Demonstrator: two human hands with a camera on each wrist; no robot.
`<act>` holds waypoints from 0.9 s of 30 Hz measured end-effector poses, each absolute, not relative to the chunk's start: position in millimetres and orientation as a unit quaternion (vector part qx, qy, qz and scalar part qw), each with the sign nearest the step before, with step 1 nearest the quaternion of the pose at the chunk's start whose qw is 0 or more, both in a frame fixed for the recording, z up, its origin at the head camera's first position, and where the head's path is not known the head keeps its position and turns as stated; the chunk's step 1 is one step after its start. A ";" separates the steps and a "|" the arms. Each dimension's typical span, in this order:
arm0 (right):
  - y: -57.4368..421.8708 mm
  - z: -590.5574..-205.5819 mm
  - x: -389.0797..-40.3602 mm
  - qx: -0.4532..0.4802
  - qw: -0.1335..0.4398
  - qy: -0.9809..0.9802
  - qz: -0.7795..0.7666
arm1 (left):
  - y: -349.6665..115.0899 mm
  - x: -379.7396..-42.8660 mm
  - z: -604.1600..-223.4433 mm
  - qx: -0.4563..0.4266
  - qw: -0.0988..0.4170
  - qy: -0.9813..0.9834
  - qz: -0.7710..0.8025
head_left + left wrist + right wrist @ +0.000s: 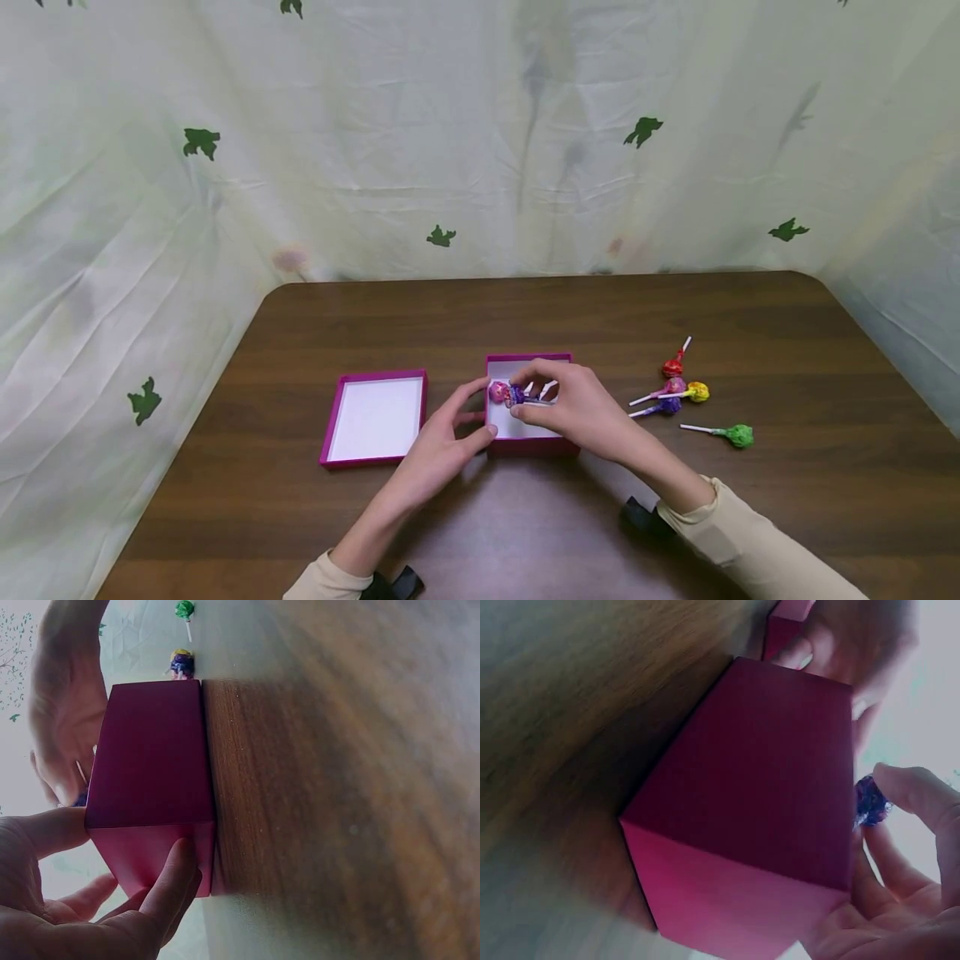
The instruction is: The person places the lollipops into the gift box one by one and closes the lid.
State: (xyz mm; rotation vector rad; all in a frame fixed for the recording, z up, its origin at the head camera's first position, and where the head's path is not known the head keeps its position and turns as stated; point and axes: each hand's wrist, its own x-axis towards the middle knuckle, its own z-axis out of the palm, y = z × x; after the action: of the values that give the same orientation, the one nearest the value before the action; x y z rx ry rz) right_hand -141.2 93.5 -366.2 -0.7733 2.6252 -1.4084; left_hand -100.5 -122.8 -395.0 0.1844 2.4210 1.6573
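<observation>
A magenta box (532,447) with a white inside stands uncovered on the table. Over it, my right hand (581,408) pinches a lollipop in a shiny purple wrapper (516,395) between thumb and fingers. The right wrist view shows this purple wrapper (871,801) just past the box's top edge. Inside the box lies a pink-wrapped lollipop (498,392) at the left wall, and white sticks show beneath my right fingers. My left hand (444,446) rests against the box's left side, thumb by the near corner and fingers extended along the wall (142,855).
Left of the box lies its magenta-rimmed lid (375,418), white inside up. Several lollipops lie on the right: red (672,367), pink (675,385), yellow (698,392), purple (670,405) and green (740,436). Behind the table (465,321) hangs a pale curtain (360,167).
</observation>
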 end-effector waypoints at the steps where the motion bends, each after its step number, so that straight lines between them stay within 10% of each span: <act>1: 91.8 -367.5 -143.1 -0.253 0.036 0.854 -0.453 | -122.8 -100.1 -394.6 0.062 0.101 0.819 0.562; 27: 62.1 -374.4 -170.0 -0.248 0.115 0.898 -0.346 | -122.9 -100.1 -395.0 0.067 0.100 0.814 0.568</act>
State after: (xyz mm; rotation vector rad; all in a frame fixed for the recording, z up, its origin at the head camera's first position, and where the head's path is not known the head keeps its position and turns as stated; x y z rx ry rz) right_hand -170.0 62.1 -374.4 -0.7267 2.6305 -1.0141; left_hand -100.1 -122.9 -395.0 0.1995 2.4071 1.6782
